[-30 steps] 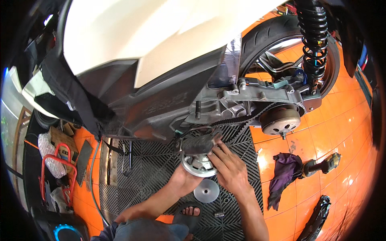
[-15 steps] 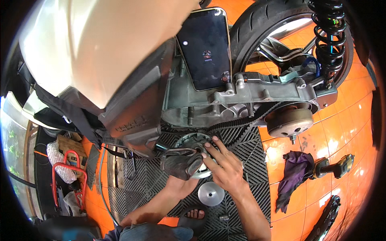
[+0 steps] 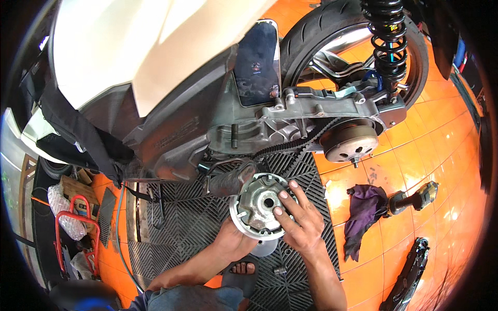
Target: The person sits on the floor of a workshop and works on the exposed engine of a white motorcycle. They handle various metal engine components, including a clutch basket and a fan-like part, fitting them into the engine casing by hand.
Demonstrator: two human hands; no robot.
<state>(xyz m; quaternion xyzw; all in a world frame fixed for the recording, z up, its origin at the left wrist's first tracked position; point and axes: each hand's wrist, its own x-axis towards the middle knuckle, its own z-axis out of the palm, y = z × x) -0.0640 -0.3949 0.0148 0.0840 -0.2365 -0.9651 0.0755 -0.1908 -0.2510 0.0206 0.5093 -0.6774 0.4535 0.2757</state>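
Both my hands hold a round metal pulley [image 3: 259, 205] with a centre hole, just below the scooter's open transmission case [image 3: 290, 119]. My left hand [image 3: 233, 241] supports the pulley from underneath at its lower left rim. My right hand [image 3: 301, 220] grips its right side, fingertips resting on the face near the hole. A black drive belt [image 3: 295, 142] runs from above the pulley to the clutch drum [image 3: 348, 141] at the rear wheel [image 3: 337, 36]. A small grey disc [image 3: 263, 248] lies on the mat beneath the pulley, mostly hidden.
A black grid mat [image 3: 187, 228] covers the orange tiled floor [image 3: 441, 145]. A purple rag [image 3: 363, 212] and a cordless power tool [image 3: 410, 199] lie at the right, a black cover [image 3: 410, 274] lower right. My sandalled foot [image 3: 239, 269] rests below. A red stand [image 3: 78, 233] sits left.
The pulley has come away from the engine and turned so its face points up toward me. The view has shifted, showing more of the rear wheel and transmission case.
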